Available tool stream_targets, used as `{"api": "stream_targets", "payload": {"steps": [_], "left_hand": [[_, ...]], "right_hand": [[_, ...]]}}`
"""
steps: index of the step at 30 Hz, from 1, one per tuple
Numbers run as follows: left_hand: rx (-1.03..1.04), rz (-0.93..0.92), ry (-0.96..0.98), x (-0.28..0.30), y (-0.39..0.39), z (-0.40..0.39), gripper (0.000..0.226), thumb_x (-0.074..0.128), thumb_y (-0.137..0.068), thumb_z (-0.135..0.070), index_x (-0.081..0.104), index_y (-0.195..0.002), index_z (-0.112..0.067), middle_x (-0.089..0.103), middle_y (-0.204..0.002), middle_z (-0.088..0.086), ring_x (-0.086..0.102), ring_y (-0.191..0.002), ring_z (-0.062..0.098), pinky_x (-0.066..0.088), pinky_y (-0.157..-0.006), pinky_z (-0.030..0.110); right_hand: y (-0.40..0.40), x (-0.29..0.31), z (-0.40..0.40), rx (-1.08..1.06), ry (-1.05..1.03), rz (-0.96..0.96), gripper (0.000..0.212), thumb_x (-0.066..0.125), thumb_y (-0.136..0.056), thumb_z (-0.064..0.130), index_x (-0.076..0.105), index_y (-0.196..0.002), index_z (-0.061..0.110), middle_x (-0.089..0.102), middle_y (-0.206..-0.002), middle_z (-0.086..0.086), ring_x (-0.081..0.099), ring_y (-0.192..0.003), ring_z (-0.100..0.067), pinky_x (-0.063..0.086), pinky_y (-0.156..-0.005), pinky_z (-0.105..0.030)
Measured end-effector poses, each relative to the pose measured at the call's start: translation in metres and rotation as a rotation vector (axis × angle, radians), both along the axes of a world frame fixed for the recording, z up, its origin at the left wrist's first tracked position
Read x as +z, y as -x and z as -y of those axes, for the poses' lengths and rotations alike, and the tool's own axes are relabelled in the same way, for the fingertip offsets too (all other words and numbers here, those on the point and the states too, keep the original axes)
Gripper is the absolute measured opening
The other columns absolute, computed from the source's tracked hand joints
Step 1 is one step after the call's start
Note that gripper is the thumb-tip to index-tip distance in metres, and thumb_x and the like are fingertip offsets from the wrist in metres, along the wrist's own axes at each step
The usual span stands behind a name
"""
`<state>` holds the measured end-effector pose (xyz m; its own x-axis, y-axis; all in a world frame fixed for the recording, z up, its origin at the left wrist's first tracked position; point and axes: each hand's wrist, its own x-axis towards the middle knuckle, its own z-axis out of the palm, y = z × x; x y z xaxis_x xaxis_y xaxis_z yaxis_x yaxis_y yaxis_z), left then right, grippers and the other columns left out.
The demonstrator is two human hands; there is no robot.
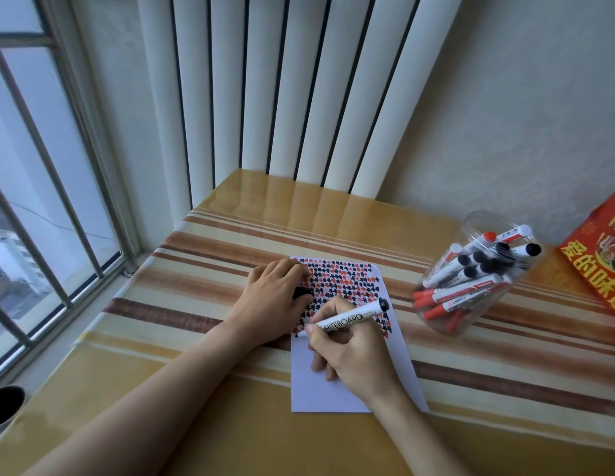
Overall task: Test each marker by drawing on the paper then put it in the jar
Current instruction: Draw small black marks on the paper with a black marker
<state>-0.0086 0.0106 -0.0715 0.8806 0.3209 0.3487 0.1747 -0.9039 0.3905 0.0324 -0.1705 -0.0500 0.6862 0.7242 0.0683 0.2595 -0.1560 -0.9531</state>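
A white sheet of paper (319,389) lies on the striped table, its upper part covered with red and black marks. My right hand (350,352) grips a white whiteboard marker (350,316) with a black end, its tip down at the paper's left edge. My left hand (275,293) rests on the paper's upper left and holds a small black cap (302,292) in its fingers. A clear plastic jar (470,273) stands tilted to the right of the paper and holds several red and black markers.
A red printed bag (597,259) lies at the table's right edge. White vertical radiator tubes (282,91) rise behind the table. A barred window (41,183) fills the left side. A dark round cup (5,405) sits at the lower left.
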Motion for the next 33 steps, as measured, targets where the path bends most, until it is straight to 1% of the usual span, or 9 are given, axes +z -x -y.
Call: {"api": "stream_targets", "payload": {"steps": [4,9,13,16,18,22,25,30,33], "left_hand": [[-0.005,-0.001,-0.008,0.0002,-0.0003,0.0000,0.043,0.050,-0.096,-0.045,0.048,-0.134,-0.026,0.048,-0.138,-0.010,0.039,-0.135,0.012,0.023,-0.113,0.036],[-0.002,0.000,-0.009,0.0001,0.0000,-0.0003,0.043,0.050,-0.096,-0.046,0.048,-0.134,-0.027,0.048,-0.137,-0.010,0.040,-0.134,0.012,0.023,-0.113,0.036],[-0.006,-0.001,-0.011,0.0003,0.0001,0.0000,0.043,0.050,-0.096,-0.046,0.048,-0.134,-0.026,0.048,-0.138,-0.009,0.040,-0.134,0.013,0.023,-0.113,0.037],[-0.006,0.000,-0.009,0.0006,-0.0002,-0.0003,0.043,0.051,-0.097,-0.046,0.048,-0.135,-0.026,0.048,-0.139,-0.009,0.040,-0.134,0.013,0.023,-0.113,0.037],[-0.005,0.000,-0.007,0.0004,0.0000,-0.0005,0.043,0.050,-0.097,-0.047,0.048,-0.134,-0.027,0.048,-0.138,-0.010,0.039,-0.134,0.012,0.022,-0.113,0.036],[-0.008,0.006,-0.003,0.0004,0.0001,-0.0005,0.041,0.049,-0.096,-0.046,0.048,-0.133,-0.027,0.049,-0.134,-0.010,0.041,-0.132,0.012,0.024,-0.113,0.037],[-0.008,0.002,-0.003,0.0006,0.0003,-0.0002,0.041,0.049,-0.096,-0.046,0.048,-0.133,-0.027,0.049,-0.134,-0.010,0.041,-0.131,0.012,0.024,-0.113,0.038],[-0.016,0.010,0.012,0.0015,0.0006,0.0000,0.038,0.050,-0.096,-0.046,0.048,-0.129,-0.026,0.050,-0.130,-0.010,0.043,-0.128,0.012,0.024,-0.112,0.037],[-0.014,0.015,0.039,0.0024,0.0012,0.0001,0.033,0.051,-0.095,-0.046,0.047,-0.121,-0.025,0.052,-0.122,-0.010,0.045,-0.123,0.012,0.025,-0.110,0.036]], "right_hand": [[-0.0006,-0.0020,-0.0011,0.004,0.021,0.010,0.011,0.071,-0.090,0.023,0.061,-0.083,0.023,0.066,-0.060,-0.007,0.067,-0.051,-0.019,0.043,-0.040,-0.026],[-0.0006,-0.0010,0.0003,-0.004,0.011,0.002,0.013,0.070,-0.090,0.022,0.061,-0.081,0.025,0.067,-0.058,-0.014,0.060,-0.042,-0.013,0.043,-0.041,-0.024],[0.0008,-0.0010,-0.0008,0.039,0.018,0.017,0.010,0.069,-0.090,0.021,0.061,-0.084,0.022,0.067,-0.059,-0.002,0.065,-0.050,-0.017,0.042,-0.041,-0.025],[-0.0011,-0.0016,0.0004,0.018,0.023,0.011,0.011,0.069,-0.091,0.021,0.061,-0.083,0.022,0.067,-0.057,-0.010,0.061,-0.044,-0.015,0.043,-0.042,-0.026],[-0.0031,-0.0027,0.0020,-0.002,0.020,0.004,0.012,0.069,-0.092,0.021,0.061,-0.083,0.023,0.067,-0.056,-0.014,0.057,-0.041,-0.018,0.045,-0.043,-0.028],[-0.0031,-0.0044,0.0005,-0.007,-0.005,0.004,0.011,0.069,-0.090,0.028,0.061,-0.083,0.025,0.067,-0.059,-0.013,0.061,-0.045,-0.025,0.044,-0.042,-0.028],[-0.0029,-0.0051,-0.0006,0.008,0.000,0.021,0.010,0.069,-0.090,0.028,0.062,-0.086,0.024,0.067,-0.061,-0.014,0.064,-0.049,-0.023,0.044,-0.041,-0.026],[-0.0033,-0.0038,0.0002,0.041,0.005,0.008,0.014,0.069,-0.087,0.030,0.061,-0.083,0.020,0.065,-0.061,-0.014,0.062,-0.044,-0.015,0.043,-0.041,-0.025],[-0.0037,-0.0043,0.0002,0.020,-0.017,0.000,0.012,0.069,-0.089,0.029,0.061,-0.084,0.023,0.066,-0.061,-0.014,0.060,-0.043,-0.019,0.043,-0.042,-0.026]]}}
